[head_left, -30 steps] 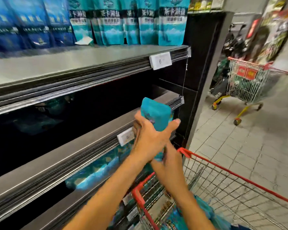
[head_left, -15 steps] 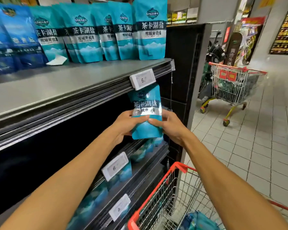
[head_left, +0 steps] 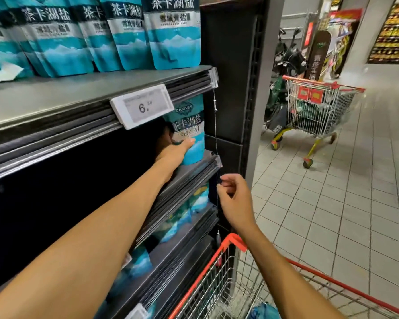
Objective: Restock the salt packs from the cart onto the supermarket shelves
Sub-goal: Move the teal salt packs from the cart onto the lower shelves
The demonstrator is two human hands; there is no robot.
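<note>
Salt pack (head_left: 190,132): you have it standing upright at the right end of the second shelf (head_left: 194,168), centre of the frame, under the price tag (head_left: 142,106).
Left hand (head_left: 174,151): your thumb lies across the pack's front, the fingers curl behind it, likely steadying it so it stays upright.
Right hand (head_left: 234,199): below and right of the pack, well apart from it, fingers loosely curled and holding nothing.
Cart (head_left: 236,242): lower right, red rim just beneath your right hand, ready for the next pack.
</note>
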